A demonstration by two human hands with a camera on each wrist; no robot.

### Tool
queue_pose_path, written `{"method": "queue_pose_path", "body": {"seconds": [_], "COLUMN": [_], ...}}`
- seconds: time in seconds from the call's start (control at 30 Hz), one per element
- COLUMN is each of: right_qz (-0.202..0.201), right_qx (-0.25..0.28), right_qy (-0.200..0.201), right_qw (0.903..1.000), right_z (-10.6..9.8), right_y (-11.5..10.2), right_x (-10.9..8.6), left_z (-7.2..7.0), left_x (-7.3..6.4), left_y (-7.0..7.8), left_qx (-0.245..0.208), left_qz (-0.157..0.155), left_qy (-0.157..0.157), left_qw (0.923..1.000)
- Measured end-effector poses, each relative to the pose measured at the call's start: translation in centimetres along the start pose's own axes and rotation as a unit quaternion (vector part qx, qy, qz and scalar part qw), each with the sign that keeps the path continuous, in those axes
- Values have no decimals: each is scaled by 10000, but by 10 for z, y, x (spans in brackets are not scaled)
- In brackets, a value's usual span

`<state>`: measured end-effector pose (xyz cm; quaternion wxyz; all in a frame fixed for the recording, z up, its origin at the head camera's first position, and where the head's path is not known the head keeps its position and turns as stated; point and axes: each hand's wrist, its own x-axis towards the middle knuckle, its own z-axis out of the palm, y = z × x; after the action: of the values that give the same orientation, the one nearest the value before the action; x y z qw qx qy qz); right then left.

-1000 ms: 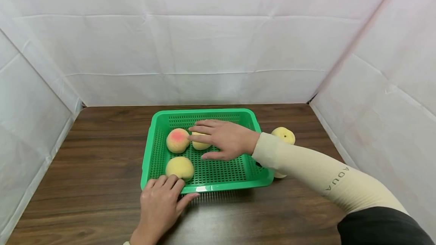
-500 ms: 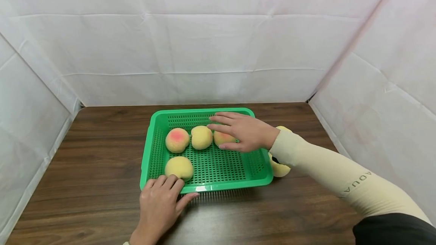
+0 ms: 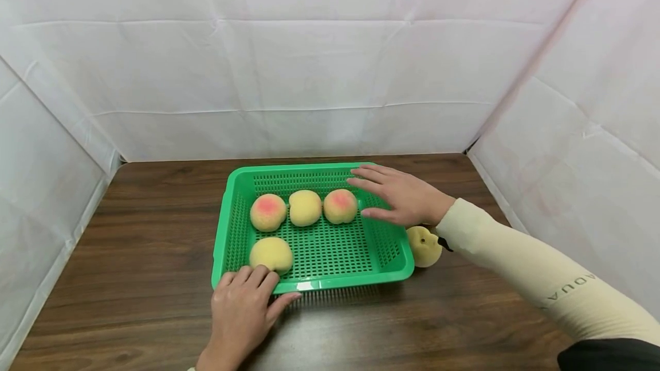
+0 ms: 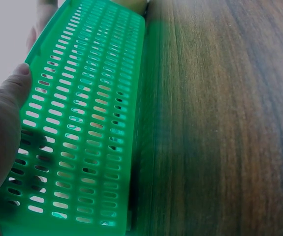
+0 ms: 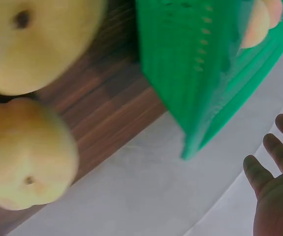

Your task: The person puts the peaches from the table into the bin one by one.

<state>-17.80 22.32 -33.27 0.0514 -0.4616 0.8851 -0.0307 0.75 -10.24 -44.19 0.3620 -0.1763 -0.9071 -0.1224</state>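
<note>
A green plastic basket (image 3: 222, 245) sits on the table with several peaches inside. Three of them, a blushed peach (image 3: 268, 212), a yellow peach (image 3: 305, 208) and another blushed peach (image 3: 340, 206), stand in a row toward the back. A yellow peach (image 3: 271, 255) lies at the front left, beside my left hand (image 3: 242, 308). That hand grips the basket's front rim, fingers over it and thumb (image 4: 18, 81) along the outer wall. My right hand (image 3: 404, 194) is above the basket's right side, fingers spread and holding nothing.
Right of the basket, a peach (image 3: 424, 247) rests on the dark wooden table (image 3: 154, 256). The right wrist view shows two peaches out there, a nearer peach (image 5: 43, 49) and a farther peach (image 5: 28, 155). White sheeting (image 3: 309, 73) walls the back and sides.
My right hand has moved right, from over the back-row peaches to the basket's right side, uncovering the middle and right peaches of that row. My left hand has kept its place.
</note>
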Motion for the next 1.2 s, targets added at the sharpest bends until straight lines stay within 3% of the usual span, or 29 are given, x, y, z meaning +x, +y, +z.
{"method": "queue_pose_path", "body": {"seconds": [0.37, 0.73, 1.2], "right_qz": [408, 1422, 1803], "right_qx": [-193, 105, 34], "right_qy": [189, -172, -254], "right_qw": [9988, 9896, 9833], "right_z": [12, 26, 35], "right_y": [27, 55, 73], "right_x": [-31, -56, -71], "left_z": [1, 2, 2], "left_x": [0, -1, -1], "left_y": [-1, -1, -2], "left_qx": [-24, -81, -92], "left_qz": [52, 77, 102], "left_qy": [112, 137, 149], "left_qw": [9999, 9998, 9998]}}
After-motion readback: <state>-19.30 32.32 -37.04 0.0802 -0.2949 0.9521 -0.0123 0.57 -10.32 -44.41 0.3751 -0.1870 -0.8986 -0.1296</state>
